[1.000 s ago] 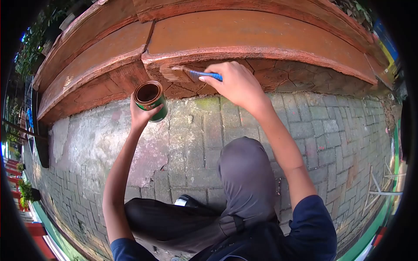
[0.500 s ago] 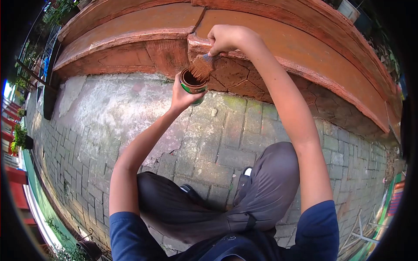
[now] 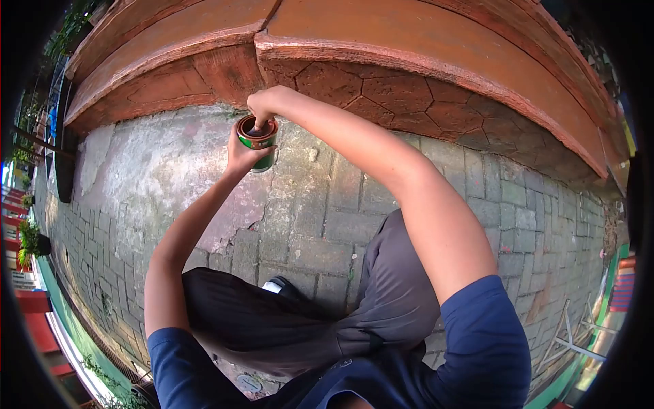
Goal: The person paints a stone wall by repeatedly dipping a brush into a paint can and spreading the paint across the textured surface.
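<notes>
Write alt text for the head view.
A crouching person's left hand holds a small green can while the right hand reaches into its open top. Ahead runs a reddish-brown stone-patterned ledge; grey brick paving lies below.

At twelve o'clock a terracotta-painted ledge (image 3: 422, 41) curves over a cracked-stone-pattern face (image 3: 381, 92). My grey-trousered knee (image 3: 395, 286) sits at six above mossy paving bricks (image 3: 327, 204), with potted plants (image 3: 30, 238) at nine and a green kerb (image 3: 579, 368) at four
</notes>
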Motion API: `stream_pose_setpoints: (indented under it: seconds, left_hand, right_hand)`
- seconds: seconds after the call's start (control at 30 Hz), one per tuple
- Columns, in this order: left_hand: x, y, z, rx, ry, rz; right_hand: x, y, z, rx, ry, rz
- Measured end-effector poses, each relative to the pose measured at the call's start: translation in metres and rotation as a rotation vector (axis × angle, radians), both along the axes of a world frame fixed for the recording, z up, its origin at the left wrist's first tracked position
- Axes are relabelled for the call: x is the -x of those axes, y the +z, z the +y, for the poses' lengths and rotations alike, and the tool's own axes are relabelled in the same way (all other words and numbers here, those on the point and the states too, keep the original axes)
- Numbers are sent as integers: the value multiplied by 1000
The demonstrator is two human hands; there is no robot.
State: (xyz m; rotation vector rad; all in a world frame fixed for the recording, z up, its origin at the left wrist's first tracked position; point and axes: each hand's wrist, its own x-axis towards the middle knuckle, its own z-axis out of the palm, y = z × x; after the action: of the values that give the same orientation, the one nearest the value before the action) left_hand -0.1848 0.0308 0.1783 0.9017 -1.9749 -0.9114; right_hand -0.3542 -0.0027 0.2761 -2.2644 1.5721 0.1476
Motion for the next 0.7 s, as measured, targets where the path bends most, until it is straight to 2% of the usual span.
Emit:
stream_pose_setpoints:
  seconds: [0.03, 0.17, 0.2, 0.33, 0.43, 0.53, 0.57, 0.7]
  left_hand:
    - [-4, -3, 7, -48, -7, -7]
    - [-12, -9, 36, -194, 41, -41]
    - [-15, -22, 32, -161, 21, -83]
    - [-8, -14, 41, -216, 41, -67]
    - [-1, -10, 36, -174, 52, -11]
    - [9, -5, 29, -171, -1, 93]
    - [11, -5, 24, -131, 14, 52]
    - [26, -3, 9, -19, 101, 9]
  right_hand:
    - [-1, -7, -4, -122, 44, -1]
    - [3, -15, 2, -154, 89, -19]
    - [3, -14, -2, -173, 132, -27]
    - [2, 0, -3, -65, 159, -4]
    - [9, -7, -4, -119, 143, -8]
    - [25, -2, -3, 18, 155, -29]
    - [31, 5, -3, 75, 155, -26]
    - [48, 19, 3, -29, -47, -37]
